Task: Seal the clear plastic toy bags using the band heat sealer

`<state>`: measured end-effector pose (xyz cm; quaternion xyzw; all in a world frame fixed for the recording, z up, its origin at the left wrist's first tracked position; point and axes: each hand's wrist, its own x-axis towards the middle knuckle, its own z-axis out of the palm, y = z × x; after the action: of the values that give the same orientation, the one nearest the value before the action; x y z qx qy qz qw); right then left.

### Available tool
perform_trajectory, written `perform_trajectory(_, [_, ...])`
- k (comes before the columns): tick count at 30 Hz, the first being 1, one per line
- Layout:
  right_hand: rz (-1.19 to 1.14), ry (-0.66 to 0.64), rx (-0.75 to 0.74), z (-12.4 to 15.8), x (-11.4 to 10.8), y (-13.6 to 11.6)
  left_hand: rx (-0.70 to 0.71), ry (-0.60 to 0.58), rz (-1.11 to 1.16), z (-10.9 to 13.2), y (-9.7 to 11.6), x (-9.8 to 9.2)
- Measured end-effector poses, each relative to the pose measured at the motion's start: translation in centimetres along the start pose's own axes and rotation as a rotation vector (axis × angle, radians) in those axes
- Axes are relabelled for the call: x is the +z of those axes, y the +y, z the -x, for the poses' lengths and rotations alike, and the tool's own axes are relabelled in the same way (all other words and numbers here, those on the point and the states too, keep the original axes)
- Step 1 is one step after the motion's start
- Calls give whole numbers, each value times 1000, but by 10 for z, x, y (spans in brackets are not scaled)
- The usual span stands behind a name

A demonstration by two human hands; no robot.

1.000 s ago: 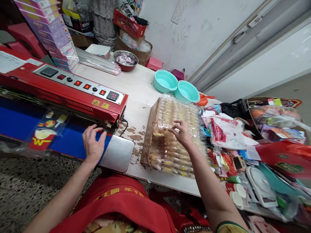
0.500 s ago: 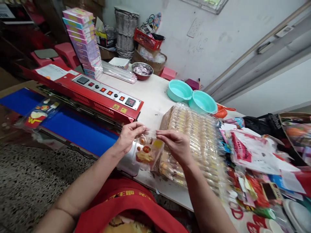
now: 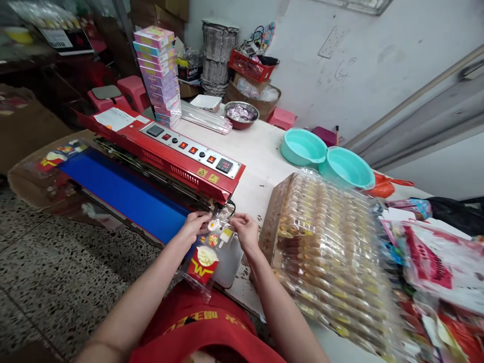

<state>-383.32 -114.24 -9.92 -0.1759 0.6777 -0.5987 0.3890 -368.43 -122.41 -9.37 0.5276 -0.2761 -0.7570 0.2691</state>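
A clear plastic bag with food-shaped pieces, among them a red fries box (image 3: 202, 264), lies across the near end of the blue belt (image 3: 130, 194) and a metal plate (image 3: 231, 259). My left hand (image 3: 194, 228) pinches the bag's upper left edge, and my right hand (image 3: 245, 231) pinches its upper right edge. Both are beside the end of the red sealing machine (image 3: 181, 159). Another filled bag (image 3: 56, 157) sits at the far left end of the belt. To the right of my right hand stands a box packed with rows of clear packs (image 3: 328, 242).
Two turquoise basins (image 3: 304, 147) stand behind the packed box. A tall stack of small boxes (image 3: 161, 80) and a metal bowl (image 3: 241, 114) are behind the machine. Bags and wrappers (image 3: 434, 257) crowd the right side.
Both hands have moved the held bag left and down to the belt's end. The other bag has travelled to the belt's far left end. The view has shifted.
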Motion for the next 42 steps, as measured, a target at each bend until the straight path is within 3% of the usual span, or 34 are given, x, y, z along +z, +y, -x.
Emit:
perform_trajectory(5, [45,19,-30,-14,41,1,84,140,-29,-13,15,-23])
perform_trajectory(8, [292,41,-290,0,30,-21,178,271,-57,-19,34,-37])
perform_trajectory(10, [566,34,-510,9,-11,-42,249,374,-92,-20,49,-49])
perform_trajectory(12, [833,73,-647,13,-73,-63,392,523,-210,-21,59,-60])
perform_trajectory(13, [968,142,-683,13,-108,-73,529,642,-354,-21,60,-65])
perform_trajectory(15, [1220,263,-680,6,-177,-86,799,773,-596,-18,54,-67])
perform_trajectory(16, [1324,289,-649,1,-206,-89,921,770,-685,-15,47,-64])
perform_trajectory(18, [1447,286,-576,-13,-246,-92,1072,639,-768,-5,28,-53])
perform_trajectory(20, [1445,244,-570,-23,-261,-93,1122,491,-827,8,6,-36])
perform_trajectory(22, [1314,196,-659,-23,-255,-101,1092,393,-860,22,-11,-18])
perform_trajectory(25, [990,108,-773,-2,-229,-132,1048,233,-815,42,-23,8])
perform_trajectory(29, [699,93,-811,42,-196,-183,954,-54,-664,70,-8,45])
perform_trajectory(32, [517,70,-779,64,-171,-197,873,-253,-576,89,12,72])
perform_trajectory(35, [337,-6,-648,72,-141,-182,805,-390,-467,98,25,89])
perform_trajectory(37, [254,-59,-547,72,-121,-162,686,-436,-397,97,26,92])
perform_trajectory(40, [164,-92,-419,71,-96,-128,496,-453,-346,87,21,85])
perform_trajectory(42, [125,-92,-352,69,-85,-108,463,-414,-350,79,16,75])
